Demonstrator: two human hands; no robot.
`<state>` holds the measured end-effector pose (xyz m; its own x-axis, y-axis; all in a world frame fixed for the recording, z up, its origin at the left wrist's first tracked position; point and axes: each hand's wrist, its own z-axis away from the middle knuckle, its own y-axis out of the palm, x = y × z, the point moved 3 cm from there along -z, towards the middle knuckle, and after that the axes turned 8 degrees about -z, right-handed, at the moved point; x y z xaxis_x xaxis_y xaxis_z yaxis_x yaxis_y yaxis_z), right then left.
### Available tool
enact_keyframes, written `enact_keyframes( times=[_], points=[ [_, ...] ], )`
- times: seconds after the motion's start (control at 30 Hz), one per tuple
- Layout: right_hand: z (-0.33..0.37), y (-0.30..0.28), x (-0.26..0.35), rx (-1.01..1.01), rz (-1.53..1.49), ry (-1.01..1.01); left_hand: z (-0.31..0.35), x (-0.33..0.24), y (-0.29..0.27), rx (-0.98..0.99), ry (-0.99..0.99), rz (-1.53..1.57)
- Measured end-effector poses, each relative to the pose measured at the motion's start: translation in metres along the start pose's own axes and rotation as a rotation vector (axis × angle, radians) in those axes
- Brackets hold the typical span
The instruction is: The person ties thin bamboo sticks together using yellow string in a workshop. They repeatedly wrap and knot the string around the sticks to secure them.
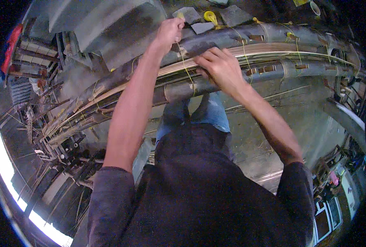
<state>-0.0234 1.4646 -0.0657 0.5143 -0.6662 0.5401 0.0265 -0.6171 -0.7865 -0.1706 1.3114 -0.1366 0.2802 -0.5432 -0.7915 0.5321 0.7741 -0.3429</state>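
My left hand (pixel 171 32) is closed in a pinch on a thin yellow cord (pixel 184 64), held up above the far dark pole (pixel 228 38). From that hand the cord runs down across a bundle of long, thin, pale strips (pixel 269 50) to the near dark pole (pixel 216 85). My right hand (pixel 223 68) lies over the bundle just right of the cord, its fingers bent round the strips and its thumb on the near side. The exact grip of those fingertips is partly hidden. The strips lie lengthwise between the two poles.
More yellow cords cross the poles to the right and left. Beyond the far pole lie a yellow roll of cord (pixel 210 17) and flat grey slabs (pixel 235 15). A wooden rack (pixel 34 61) stands at far left, with piled poles and scraps (pixel 74 146) below it.
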Motion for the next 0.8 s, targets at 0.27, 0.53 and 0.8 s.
enact_keyframes(
  times=[0.27,0.53,0.8],
  points=[
    [0.065,-0.027,0.12,0.156,-1.331,0.719,0.07,0.016,-0.147,-0.269,0.295,-0.547],
    [-0.008,0.057,0.193,0.089,-0.518,0.457,0.196,0.057,-0.128,-0.264,0.501,-0.547],
    [-0.245,0.071,0.161,0.167,-0.207,-0.042,0.207,0.086,-0.081,-0.509,0.514,-0.586]
  ],
)
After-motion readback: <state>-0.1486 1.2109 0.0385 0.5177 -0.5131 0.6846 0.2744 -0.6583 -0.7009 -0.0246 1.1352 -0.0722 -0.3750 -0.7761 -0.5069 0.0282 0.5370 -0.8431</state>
